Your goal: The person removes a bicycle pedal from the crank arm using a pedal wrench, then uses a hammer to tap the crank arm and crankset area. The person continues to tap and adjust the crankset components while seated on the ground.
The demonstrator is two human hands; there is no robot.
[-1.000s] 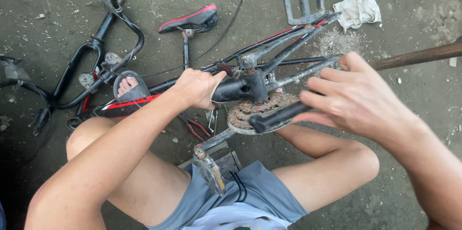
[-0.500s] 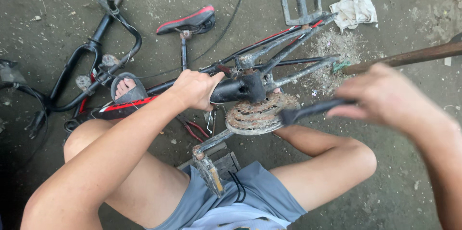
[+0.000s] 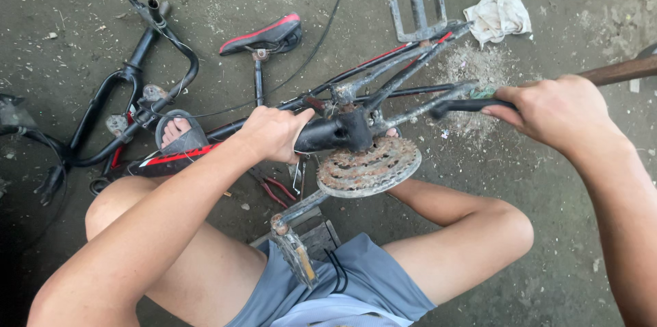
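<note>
Two hands are on the work: my right hand (image 3: 558, 111) is closed around the end of a black crank arm (image 3: 469, 104), which lies nearly level, its long axis running left to right and its free end pointing left toward the bottom bracket of the bicycle frame (image 3: 328, 134). My left hand (image 3: 274, 132) grips the frame's black tube just left of that bracket, beside the rusty chainring (image 3: 369, 166), whose other crank slants down toward my shorts and ends in a worn pedal (image 3: 298, 258). The frame lies on its side across my legs, its thin stays reaching up and right toward a loose grey pedal (image 3: 417, 5) and a crumpled white rag (image 3: 498, 17). A black-and-red saddle (image 3: 263, 36) and black handlebars (image 3: 137, 80) lie to the upper left; red-handled pliers (image 3: 274, 190) rest under the frame. Everything sits on rough, dusty grey concrete (image 3: 568, 231); I see no containers.
</note>
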